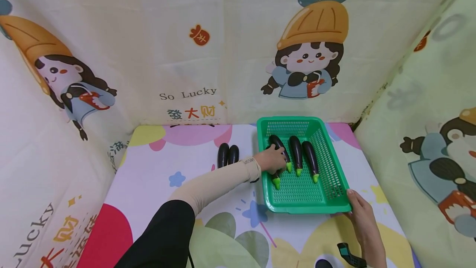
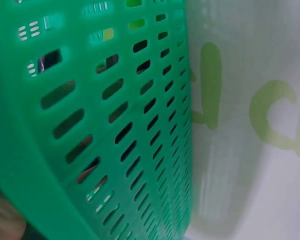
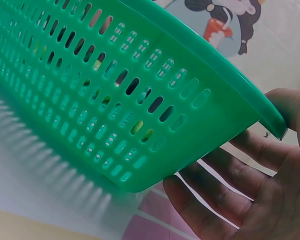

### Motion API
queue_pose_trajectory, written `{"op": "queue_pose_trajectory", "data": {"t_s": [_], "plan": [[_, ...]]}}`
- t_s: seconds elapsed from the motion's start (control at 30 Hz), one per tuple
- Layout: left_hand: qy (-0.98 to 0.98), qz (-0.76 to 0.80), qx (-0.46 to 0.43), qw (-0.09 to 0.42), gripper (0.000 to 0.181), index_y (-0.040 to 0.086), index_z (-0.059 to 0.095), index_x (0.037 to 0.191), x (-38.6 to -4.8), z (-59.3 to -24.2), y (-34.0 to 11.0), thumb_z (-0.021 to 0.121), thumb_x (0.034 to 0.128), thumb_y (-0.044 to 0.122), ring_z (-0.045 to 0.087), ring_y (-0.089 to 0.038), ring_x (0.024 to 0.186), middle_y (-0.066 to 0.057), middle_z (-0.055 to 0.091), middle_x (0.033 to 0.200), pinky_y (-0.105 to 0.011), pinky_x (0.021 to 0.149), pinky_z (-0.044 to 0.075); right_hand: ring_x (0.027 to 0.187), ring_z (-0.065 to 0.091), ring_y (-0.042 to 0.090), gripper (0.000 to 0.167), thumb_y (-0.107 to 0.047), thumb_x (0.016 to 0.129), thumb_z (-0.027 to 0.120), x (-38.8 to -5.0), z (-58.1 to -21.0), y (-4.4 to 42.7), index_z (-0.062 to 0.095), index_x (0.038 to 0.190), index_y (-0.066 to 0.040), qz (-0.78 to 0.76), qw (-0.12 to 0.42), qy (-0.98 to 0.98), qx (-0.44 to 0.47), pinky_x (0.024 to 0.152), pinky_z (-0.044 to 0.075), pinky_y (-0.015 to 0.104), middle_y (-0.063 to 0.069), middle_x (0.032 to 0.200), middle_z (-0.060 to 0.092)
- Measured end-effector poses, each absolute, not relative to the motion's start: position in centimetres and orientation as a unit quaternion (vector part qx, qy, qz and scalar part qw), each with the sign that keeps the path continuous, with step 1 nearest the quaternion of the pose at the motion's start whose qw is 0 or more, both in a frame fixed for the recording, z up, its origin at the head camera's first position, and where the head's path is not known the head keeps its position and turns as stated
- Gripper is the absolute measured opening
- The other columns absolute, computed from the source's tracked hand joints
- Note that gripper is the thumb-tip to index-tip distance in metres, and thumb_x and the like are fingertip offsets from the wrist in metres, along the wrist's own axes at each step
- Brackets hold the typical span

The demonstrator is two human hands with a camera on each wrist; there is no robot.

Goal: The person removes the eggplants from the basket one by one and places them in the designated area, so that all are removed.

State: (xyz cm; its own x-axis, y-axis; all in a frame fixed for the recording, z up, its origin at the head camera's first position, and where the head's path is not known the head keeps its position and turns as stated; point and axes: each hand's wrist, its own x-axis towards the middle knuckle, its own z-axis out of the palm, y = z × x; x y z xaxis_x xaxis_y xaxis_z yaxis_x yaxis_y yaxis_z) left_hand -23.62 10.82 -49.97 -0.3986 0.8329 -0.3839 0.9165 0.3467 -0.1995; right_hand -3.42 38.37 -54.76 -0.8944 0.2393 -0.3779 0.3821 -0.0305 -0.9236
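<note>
A green basket (image 1: 297, 210) stands on the table with several dark eggplants (image 1: 310, 158) inside, their green ends toward the person. The left hand (image 1: 270, 160) reaches over the basket's left wall, its fingers at the leftmost eggplants; whether it grips one is hidden. At the near right corner the right hand (image 1: 362, 214) holds the rim, thumb above and fingers below; the right wrist view shows this hand (image 3: 270, 165) with the thumb on the rim and fingers against the underside. In the left wrist view the basket wall (image 2: 135, 125) fills the left part.
Two more eggplants (image 1: 223, 155) lie on the table left of the basket, partly behind the left forearm. A patterned cloth (image 1: 148, 177) covers the table. Printed curtains (image 1: 241, 32) rise behind and at both sides.
</note>
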Motion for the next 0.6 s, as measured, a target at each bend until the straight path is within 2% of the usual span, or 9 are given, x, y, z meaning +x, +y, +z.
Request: {"op": "queue_pose_trajectory", "data": {"t_s": [0.07,0.1,0.13,0.2,0.3,0.37,0.6], "plan": [[0.811,-0.195,0.542,0.098,0.02,0.044,0.076,0.117,-23.5,-49.8,10.8,0.067,0.1024,0.033,0.042,-0.022,0.147,0.013,0.066,0.14,-0.052,0.117,0.039,0.092,0.064,-0.009,0.067,-0.049,0.11,0.044,-3.5,-54.7,38.3,0.035,0.156,-0.002,-0.679,0.055,0.697,0.225,0.079,0.054,0.011,-0.034,0.101,0.063],[0.811,-0.195,0.544,0.093,0.02,0.044,0.076,0.117,-23.4,-49.8,10.7,0.068,0.1023,0.033,0.043,-0.021,0.146,0.013,0.066,0.14,-0.052,0.117,0.04,0.093,0.064,-0.01,0.071,-0.05,0.109,0.044,-3.5,-54.7,38.3,0.031,0.157,0.002,-0.679,0.056,0.696,0.226,0.079,0.053,0.011,-0.034,0.102,0.063],[0.811,-0.196,0.545,0.089,0.02,0.044,0.076,0.117,-23.3,-49.7,10.7,0.068,0.1022,0.034,0.043,-0.021,0.146,0.013,0.066,0.14,-0.052,0.117,0.04,0.093,0.065,-0.01,0.07,-0.051,0.109,0.045,-3.5,-54.7,38.3,0.033,0.156,-0.001,-0.68,0.056,0.694,0.23,0.078,0.053,0.011,-0.035,0.101,0.064],[0.81,-0.198,0.546,0.084,0.021,0.045,0.075,0.119,-23.3,-49.6,10.6,0.067,0.1022,0.035,0.045,-0.019,0.142,0.014,0.066,0.139,-0.051,0.116,0.04,0.092,0.066,-0.009,0.056,-0.051,0.109,0.046,-3.5,-54.7,38.3,0.043,0.15,-0.012,-0.685,0.053,0.688,0.232,0.078,0.054,0.011,-0.033,0.1,0.066],[0.81,-0.195,0.548,0.076,0.026,0.047,0.072,0.126,-23.3,-49.3,10.4,0.067,0.1022,0.037,0.046,-0.018,0.136,0.013,0.064,0.14,-0.049,0.113,0.042,0.09,0.067,-0.007,0.027,-0.049,0.109,0.047,-3.5,-54.7,38.3,0.055,0.127,-0.032,-0.691,0.049,0.684,0.229,0.078,0.055,0.012,-0.031,0.1,0.068],[0.811,-0.186,0.549,0.072,0.029,0.047,0.07,0.13,-23.4,-49.2,10.3,0.066,0.1028,0.039,0.046,-0.018,0.135,0.012,0.064,0.14,-0.049,0.112,0.042,0.089,0.067,-0.006,0.016,-0.048,0.109,0.047,-3.5,-54.7,38.3,0.057,0.116,-0.039,-0.694,0.047,0.682,0.226,0.078,0.055,0.013,-0.03,0.1,0.069],[0.81,-0.148,0.563,0.066,0.035,0.049,0.061,0.14,-23.6,-48.9,9.9,0.058,0.1046,0.051,0.046,-0.019,0.127,0.007,0.06,0.141,-0.045,0.106,0.044,0.088,0.068,-0.006,0.016,-0.046,0.11,0.045,-3.5,-54.6,38.3,0.06,0.105,-0.046,-0.696,0.046,0.679,0.227,0.077,0.054,0.012,-0.028,0.098,0.07]]}}
